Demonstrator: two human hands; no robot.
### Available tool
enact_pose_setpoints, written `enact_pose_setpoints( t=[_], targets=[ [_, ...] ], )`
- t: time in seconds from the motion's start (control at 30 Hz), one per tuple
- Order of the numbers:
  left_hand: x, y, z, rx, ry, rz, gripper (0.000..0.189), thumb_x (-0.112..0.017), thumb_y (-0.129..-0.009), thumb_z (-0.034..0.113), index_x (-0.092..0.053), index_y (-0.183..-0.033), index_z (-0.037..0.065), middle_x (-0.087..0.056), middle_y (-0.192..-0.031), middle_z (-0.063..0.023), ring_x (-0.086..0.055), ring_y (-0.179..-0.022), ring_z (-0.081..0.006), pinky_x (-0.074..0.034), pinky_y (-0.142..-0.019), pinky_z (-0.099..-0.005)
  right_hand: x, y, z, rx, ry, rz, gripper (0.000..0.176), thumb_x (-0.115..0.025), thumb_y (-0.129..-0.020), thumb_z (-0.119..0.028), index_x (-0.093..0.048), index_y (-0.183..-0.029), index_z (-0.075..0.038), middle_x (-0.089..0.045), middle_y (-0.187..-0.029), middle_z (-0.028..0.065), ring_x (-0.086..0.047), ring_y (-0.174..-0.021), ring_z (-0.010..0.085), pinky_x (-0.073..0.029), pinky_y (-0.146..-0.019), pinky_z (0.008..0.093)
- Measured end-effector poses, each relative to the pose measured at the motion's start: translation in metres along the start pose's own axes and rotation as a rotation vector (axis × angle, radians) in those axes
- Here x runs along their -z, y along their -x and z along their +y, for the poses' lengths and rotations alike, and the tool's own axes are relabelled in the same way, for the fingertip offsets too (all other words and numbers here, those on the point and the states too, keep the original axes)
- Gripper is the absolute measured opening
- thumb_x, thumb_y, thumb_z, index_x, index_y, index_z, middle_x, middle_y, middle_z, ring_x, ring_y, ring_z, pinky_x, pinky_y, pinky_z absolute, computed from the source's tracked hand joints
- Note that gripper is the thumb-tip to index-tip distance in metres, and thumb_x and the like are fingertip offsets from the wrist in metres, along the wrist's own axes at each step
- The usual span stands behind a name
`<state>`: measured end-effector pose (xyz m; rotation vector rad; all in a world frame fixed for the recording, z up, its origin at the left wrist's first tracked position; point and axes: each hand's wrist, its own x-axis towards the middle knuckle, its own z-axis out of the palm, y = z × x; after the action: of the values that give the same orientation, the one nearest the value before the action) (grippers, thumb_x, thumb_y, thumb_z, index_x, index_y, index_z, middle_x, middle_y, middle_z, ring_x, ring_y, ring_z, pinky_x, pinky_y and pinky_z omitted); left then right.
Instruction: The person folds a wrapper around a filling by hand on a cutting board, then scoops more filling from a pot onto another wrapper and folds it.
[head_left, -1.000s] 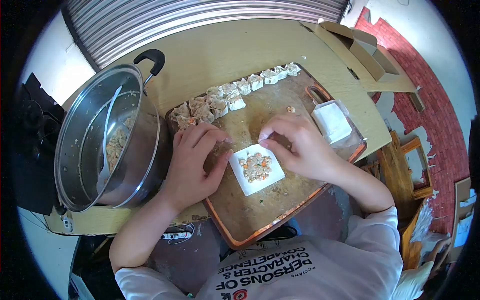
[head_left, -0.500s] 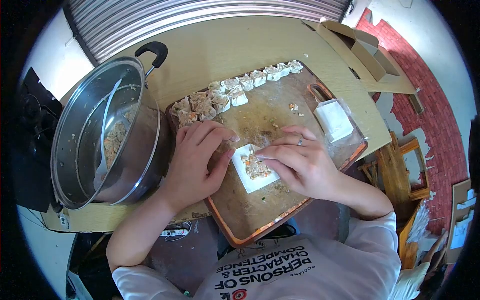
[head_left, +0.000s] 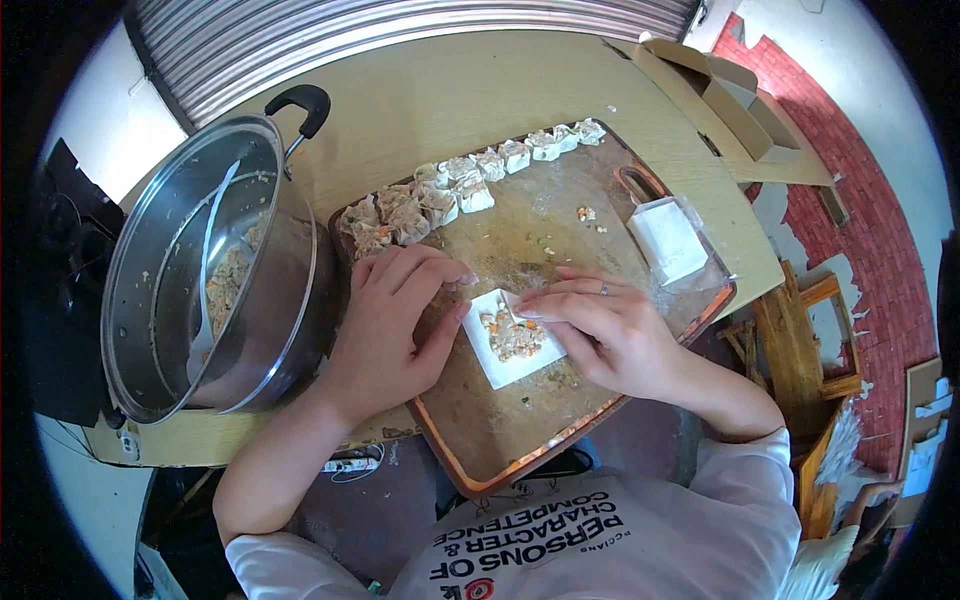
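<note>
Right hand (head_left: 612, 338) pinches far corner of wrapper (head_left: 497, 362) between fingertips; left hand (head_left: 388, 322) lies open, thumb touching wrapper's left edge

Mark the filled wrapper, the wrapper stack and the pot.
filled wrapper (head_left: 503, 371): head view, bare lower corner of the sheet.
wrapper stack (head_left: 668, 240): head view, middle of the top sheet.
pot (head_left: 160, 270): head view, inner wall on its left side.
</note>
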<state>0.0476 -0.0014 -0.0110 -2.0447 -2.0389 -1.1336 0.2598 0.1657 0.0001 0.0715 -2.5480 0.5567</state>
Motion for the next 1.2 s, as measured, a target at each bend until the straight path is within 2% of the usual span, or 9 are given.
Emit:
enact_pose_setpoints(
  t=[0.13,0.23,0.3,0.4,0.63,0.73,0.8,0.9,1.2],
  targets=[
    [0.000,0.000,0.000,0.014,0.006,-0.011,0.030,-0.073,-0.089,0.010,-0.067,-0.118,0.009,-0.063,-0.117,-0.0108,-0.057,-0.118,-0.0309,-0.039,-0.106,-0.0427,0.001,-0.001,-0.002,0.045,0.047,0.010,0.027,-0.070,-0.086,0.004,-0.069,-0.112,-0.002,-0.077,-0.107,0.0127,-0.075,-0.100,0.0309,-0.057,-0.098,0.0482],
    [0.000,0.000,0.000,0.019,0.014,-0.024,0.030,-0.074,-0.089,0.010,-0.067,-0.118,0.009,-0.063,-0.117,-0.0107,-0.057,-0.118,-0.0311,-0.038,-0.106,-0.0430,0.003,0.002,-0.001,0.028,0.072,-0.043,0.033,-0.062,-0.087,0.009,-0.071,-0.116,-0.004,-0.078,-0.115,0.0090,-0.075,-0.109,0.0271,-0.054,-0.104,0.0484],
    [-0.002,0.000,-0.003,-0.036,-0.013,0.010,0.028,-0.070,-0.091,0.014,-0.064,-0.118,0.009,-0.063,-0.115,-0.0092,-0.059,-0.114,-0.0301,-0.039,-0.099,-0.0436,0.003,0.003,0.001,0.037,0.068,-0.034,0.037,-0.060,-0.085,0.010,-0.071,-0.117,-0.004,-0.077,-0.116,0.0093,-0.074,-0.111,0.0259,-0.054,-0.105,0.0489],
    [0.000,0.000,-0.001,0.012,0.011,-0.019,0.030,-0.074,-0.088,0.009,-0.066,-0.116,0.009,-0.063,-0.118,-0.0107,-0.058,-0.118,-0.0315,-0.038,-0.106,-0.0433,0.003,0.003,0.000,0.047,0.071,-0.034,0.035,-0.060,-0.085,0.010,-0.071,-0.116,-0.004,-0.077,-0.117,0.0096,-0.074,-0.112,0.0257,-0.054,-0.105,0.0486],
    [0.000,0.000,0.000,-0.005,0.005,-0.003,0.030,-0.074,-0.088,0.009,-0.066,-0.116,0.008,-0.063,-0.117,-0.0105,-0.058,-0.117,-0.0311,-0.038,-0.105,-0.0433,0.005,0.002,-0.004,0.062,0.085,-0.046,0.035,-0.060,-0.084,0.010,-0.072,-0.114,-0.004,-0.077,-0.115,0.0102,-0.073,-0.113,0.0276,-0.055,-0.103,0.0470],
    [0.000,0.000,-0.001,-0.006,0.004,0.009,0.030,-0.074,-0.087,0.008,-0.066,-0.117,0.008,-0.063,-0.117,-0.0102,-0.059,-0.115,-0.0304,-0.039,-0.103,-0.0424,0.004,0.000,-0.017,0.110,0.006,-0.034,0.029,-0.069,-0.084,0.003,-0.073,-0.111,-0.006,-0.075,-0.118,0.0090,-0.071,-0.114,0.0280,-0.052,-0.101,0.0455],
    [0.000,0.000,-0.002,-0.023,-0.009,0.027,0.031,-0.074,-0.087,0.007,-0.067,-0.117,0.009,-0.063,-0.116,-0.0100,-0.059,-0.113,-0.0299,-0.040,-0.100,-0.0410,0.000,-0.001,-0.028,0.161,0.051,-0.043,0.025,-0.080,-0.079,-0.011,-0.071,-0.102,-0.009,-0.067,-0.116,0.0064,-0.062,-0.116,0.0250,-0.044,-0.103,0.0465],
    [0.001,-0.001,-0.001,-0.005,-0.002,0.023,0.032,-0.074,-0.087,0.007,-0.067,-0.118,0.009,-0.063,-0.115,-0.0100,-0.059,-0.112,-0.0297,-0.040,-0.099,-0.0403,-0.007,-0.004,-0.029,0.201,0.095,-0.051,0.020,-0.084,-0.079,-0.015,-0.073,-0.094,-0.010,-0.067,-0.123,0.0044,-0.062,-0.112,0.0244,-0.042,-0.097,0.0470],
    [0.003,0.000,-0.002,-0.089,0.033,0.032,0.031,-0.076,-0.083,0.006,-0.069,-0.113,0.010,-0.062,-0.113,-0.0104,-0.059,-0.108,-0.0298,-0.040,-0.099,-0.0406,-0.013,-0.009,-0.025,0.394,0.355,-0.059,0.016,-0.080,-0.072,-0.019,-0.072,-0.084,-0.011,-0.068,-0.123,0.0022,-0.060,-0.114,0.0210,-0.042,-0.099,0.0499]
  ],
)
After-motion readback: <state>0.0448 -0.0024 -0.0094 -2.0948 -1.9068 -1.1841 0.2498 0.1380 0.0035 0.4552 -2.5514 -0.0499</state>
